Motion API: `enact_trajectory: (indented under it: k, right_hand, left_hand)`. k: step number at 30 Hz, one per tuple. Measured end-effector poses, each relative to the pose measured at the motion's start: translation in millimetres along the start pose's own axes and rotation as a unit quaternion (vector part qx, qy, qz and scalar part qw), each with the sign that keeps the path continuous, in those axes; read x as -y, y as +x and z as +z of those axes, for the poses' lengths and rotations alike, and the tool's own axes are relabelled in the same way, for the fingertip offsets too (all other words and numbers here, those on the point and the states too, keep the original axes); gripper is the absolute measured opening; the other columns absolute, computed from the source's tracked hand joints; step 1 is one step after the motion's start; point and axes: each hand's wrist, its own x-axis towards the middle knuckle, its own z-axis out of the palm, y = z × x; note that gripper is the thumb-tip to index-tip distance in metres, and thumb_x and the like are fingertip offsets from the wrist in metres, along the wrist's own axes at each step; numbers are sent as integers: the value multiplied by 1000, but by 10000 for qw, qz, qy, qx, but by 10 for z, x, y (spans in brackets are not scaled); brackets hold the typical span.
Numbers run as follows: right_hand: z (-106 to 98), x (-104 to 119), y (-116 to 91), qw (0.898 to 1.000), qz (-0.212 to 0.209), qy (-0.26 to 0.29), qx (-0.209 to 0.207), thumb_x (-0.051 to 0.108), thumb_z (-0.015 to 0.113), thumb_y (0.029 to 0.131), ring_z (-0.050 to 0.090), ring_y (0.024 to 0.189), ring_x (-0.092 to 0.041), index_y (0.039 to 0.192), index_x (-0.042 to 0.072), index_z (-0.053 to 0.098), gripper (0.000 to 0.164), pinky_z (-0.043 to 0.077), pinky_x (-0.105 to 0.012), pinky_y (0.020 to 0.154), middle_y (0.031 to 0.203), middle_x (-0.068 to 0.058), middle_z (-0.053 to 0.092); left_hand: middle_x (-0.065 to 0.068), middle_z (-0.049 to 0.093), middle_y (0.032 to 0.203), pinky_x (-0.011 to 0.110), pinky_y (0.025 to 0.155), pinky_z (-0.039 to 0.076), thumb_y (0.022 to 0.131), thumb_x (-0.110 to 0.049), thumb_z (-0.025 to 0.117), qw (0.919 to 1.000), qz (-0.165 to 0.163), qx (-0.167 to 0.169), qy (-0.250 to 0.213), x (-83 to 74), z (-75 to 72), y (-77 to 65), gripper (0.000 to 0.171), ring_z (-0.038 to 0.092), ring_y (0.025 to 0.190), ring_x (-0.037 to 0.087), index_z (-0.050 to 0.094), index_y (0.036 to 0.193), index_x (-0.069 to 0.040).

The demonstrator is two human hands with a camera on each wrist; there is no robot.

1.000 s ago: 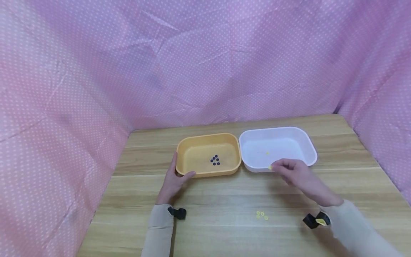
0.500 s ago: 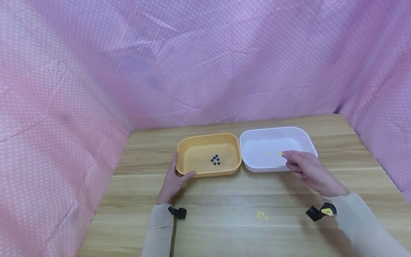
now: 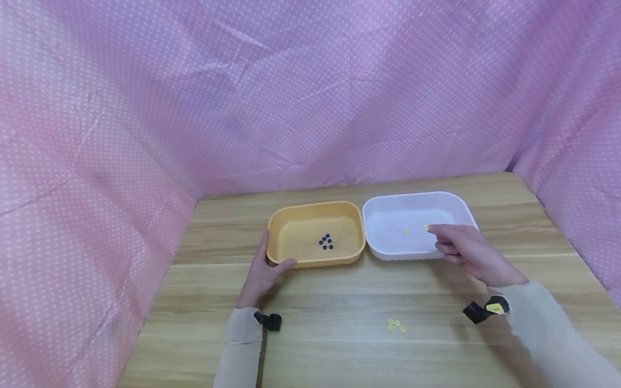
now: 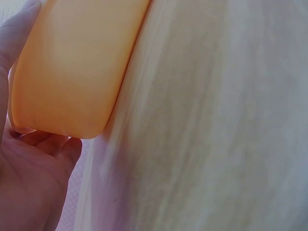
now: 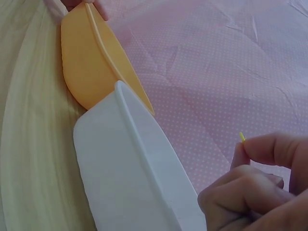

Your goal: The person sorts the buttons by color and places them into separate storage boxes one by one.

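My right hand (image 3: 470, 253) is over the right part of the white plastic tub (image 3: 383, 252), thumb and forefinger pinching a small yellow button (image 3: 427, 228). In the right wrist view that button (image 5: 242, 136) appears edge-on, above the white tub's rim (image 5: 139, 144). Another yellow button (image 3: 405, 231) lies on the tub's floor. At the orange tub (image 3: 291, 231), my left hand (image 3: 259, 275) grips the near left corner, thumb along the front rim and fingers against the left side. Inside this tub is a cluster of several small dark buttons (image 3: 324, 242).
Several yellow buttons (image 3: 397, 323) lie on the wooden table (image 3: 310, 334), in front of the white tub. Both tubs stand side by side near the back edge. A pink dotted cloth (image 3: 310, 108) hangs behind and at both sides.
My right hand, pinching the yellow button, has moved from the white tub's front rim rightward and farther in over the tub. My left hand stays at the orange tub.
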Motion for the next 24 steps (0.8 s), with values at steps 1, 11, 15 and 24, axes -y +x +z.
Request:
enact_trajectory:
  k: [1,11,15,24]
  right_hand:
    - [-8,5,9,10000,9,-25,-3,27,55,100,17,56,-16,73,13,45,32,12,-31,50,63,1,23]
    - [-83,8,108,9999,85,79,26,24,55,100,16,56,-13,73,14,45,31,12,-29,50,63,2,23]
    - [-124,31,143,9998,75,-157,-25,27,57,100,17,54,-13,68,15,38,38,12,-30,50,62,3,22]
    - [-214,80,284,9793,-111,-1956,-514,33,59,97,26,50,-10,80,2,55,36,24,-25,44,59,5,31]
  left_hand:
    - [1,6,162,36,116,22,80,-23,82,10000,30,-14,-21,54,-2,25,113,20,145,21,-1,157,-15]
    - [-1,10,162,39,116,23,77,-30,84,9994,277,-192,1,224,29,59,115,22,144,20,3,158,-16]
    - [-1,12,162,38,116,24,76,-30,85,9992,297,-277,-7,246,55,40,115,24,143,19,5,158,-16]
    - [-2,14,161,38,115,25,77,-30,84,9990,313,-324,-28,273,101,22,114,27,141,18,5,158,-17]
